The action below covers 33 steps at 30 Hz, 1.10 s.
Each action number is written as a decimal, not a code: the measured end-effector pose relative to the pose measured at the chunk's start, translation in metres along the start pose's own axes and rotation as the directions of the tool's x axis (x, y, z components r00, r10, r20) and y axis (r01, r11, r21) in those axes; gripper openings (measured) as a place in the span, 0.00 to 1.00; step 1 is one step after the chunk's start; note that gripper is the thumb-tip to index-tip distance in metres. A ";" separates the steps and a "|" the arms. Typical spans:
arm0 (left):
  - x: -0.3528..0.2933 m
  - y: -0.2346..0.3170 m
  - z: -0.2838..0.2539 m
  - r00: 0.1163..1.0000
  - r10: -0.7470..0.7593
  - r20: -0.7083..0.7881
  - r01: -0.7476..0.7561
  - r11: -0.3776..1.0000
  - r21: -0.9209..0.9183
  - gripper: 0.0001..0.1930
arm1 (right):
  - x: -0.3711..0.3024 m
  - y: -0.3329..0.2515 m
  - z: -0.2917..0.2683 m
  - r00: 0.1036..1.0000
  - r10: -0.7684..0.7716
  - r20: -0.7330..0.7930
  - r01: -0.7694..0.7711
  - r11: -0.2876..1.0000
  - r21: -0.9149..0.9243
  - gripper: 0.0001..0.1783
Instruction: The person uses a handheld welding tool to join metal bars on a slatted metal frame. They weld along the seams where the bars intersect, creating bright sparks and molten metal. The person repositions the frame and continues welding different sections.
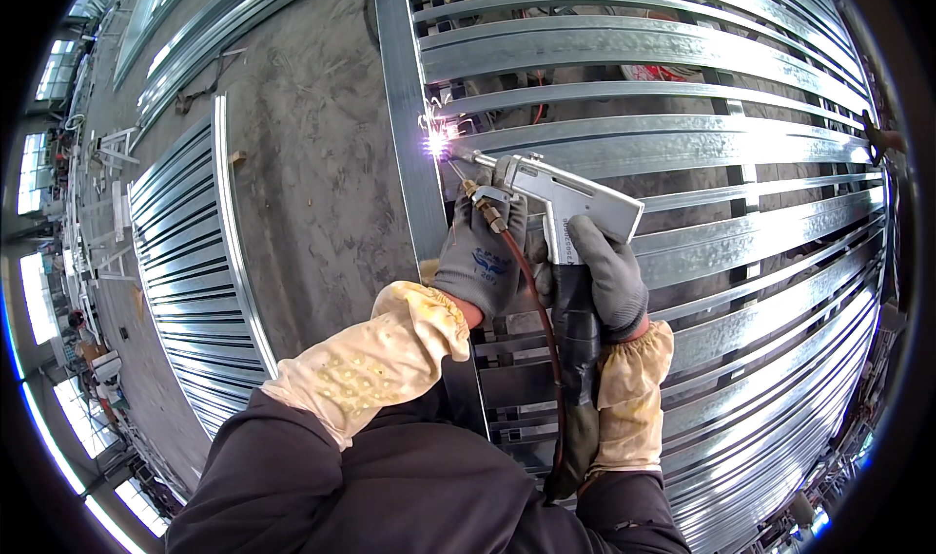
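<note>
On the back of the grey-gloved left hand [486, 252], a dark-blue printed emblem with small characters beneath. Down the grip of the silver welding torch [585, 196], a line of dark printing, small and set sideways. Wrapped firmly round that grip, the fingers of the right hand [606, 276]. Bent beneath the brass fitting [487, 209], just behind the nozzle, the left fingers; partly hidden, so impossible to tell how closed or how tight. With torch between the hands, nozzle aimed left at a bright arc [436, 143] on the edge of a galvanised rail [405, 76]. Running down from the fitting between the wrists, a reddish-brown hose [542, 315], alongside a black sleeved cable [577, 359]. Right of the rail, rows of metal slats [634, 42], with something red and unclear below. To the left, across grey floor [312, 184], another slatted panel [185, 271].
</note>
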<state>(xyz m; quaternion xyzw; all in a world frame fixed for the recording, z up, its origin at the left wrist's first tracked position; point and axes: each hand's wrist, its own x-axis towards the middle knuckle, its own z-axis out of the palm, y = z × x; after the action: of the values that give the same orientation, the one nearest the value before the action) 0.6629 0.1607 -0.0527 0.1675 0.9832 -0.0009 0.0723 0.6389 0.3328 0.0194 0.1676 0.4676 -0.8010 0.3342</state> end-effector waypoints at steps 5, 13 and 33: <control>0.000 -0.001 -0.004 0.977 0.008 0.213 -0.001 1.000 -0.031 0.36 | 0.000 0.004 0.000 1.000 -0.010 0.000 0.010 0.999 0.030 0.14; 0.004 -0.001 -0.009 0.987 -0.028 0.161 0.062 0.976 -0.209 0.35 | 0.006 0.015 -0.010 0.995 -0.093 -0.034 0.088 0.989 -0.117 0.13; -0.001 -0.003 0.004 0.987 -0.036 -0.156 0.000 0.975 -0.220 0.37 | -0.004 0.004 0.004 0.994 -0.063 -0.088 0.047 0.984 -0.171 0.17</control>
<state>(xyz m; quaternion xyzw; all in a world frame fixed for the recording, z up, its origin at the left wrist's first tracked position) 0.6630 0.1572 -0.0566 0.1491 0.9814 0.1205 0.0115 0.6442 0.3295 0.0211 0.1630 0.5530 -0.7589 0.3029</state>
